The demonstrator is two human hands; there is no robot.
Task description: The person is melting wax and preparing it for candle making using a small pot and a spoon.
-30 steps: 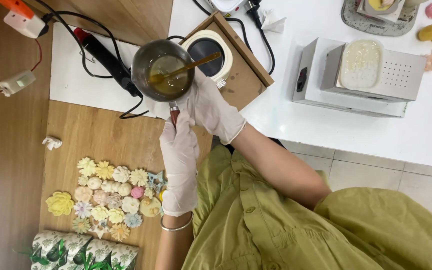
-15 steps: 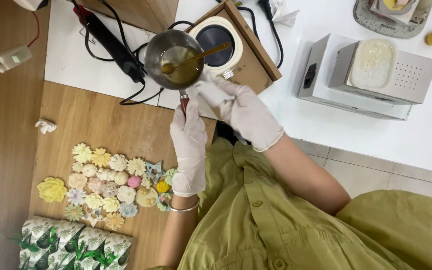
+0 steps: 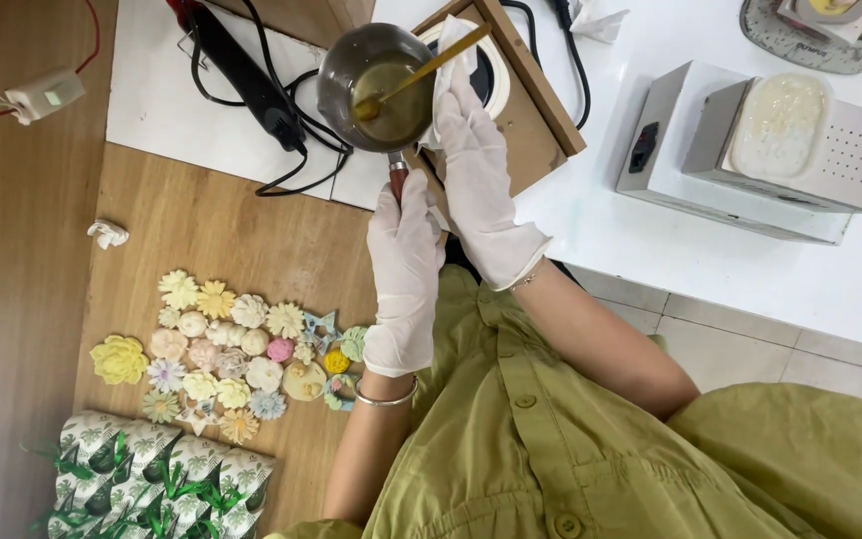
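My left hand [image 3: 404, 262], in a white glove, grips the red handle of a small metal pot [image 3: 376, 87] and holds it up. The pot holds dark yellow liquid, and a thin stick [image 3: 421, 72] leans in it. My right hand [image 3: 476, 165], also gloved, presses a white tissue [image 3: 457, 62] against the pot's right outer wall. Behind the pot a round white hot plate [image 3: 491, 75] sits on a brown board [image 3: 528, 130].
Several small wax flowers [image 3: 226, 349] in pale colours lie on the wooden board at lower left, next to a leaf-patterned package [image 3: 157, 479]. A black cable tool [image 3: 241, 75], a white socket [image 3: 44, 95] and a metal warmer with a white tub [image 3: 780, 130] stand around.
My right hand has moved up along the pot's right side with the tissue. The pot has stayed held up in my left hand, and the view has shifted slightly.
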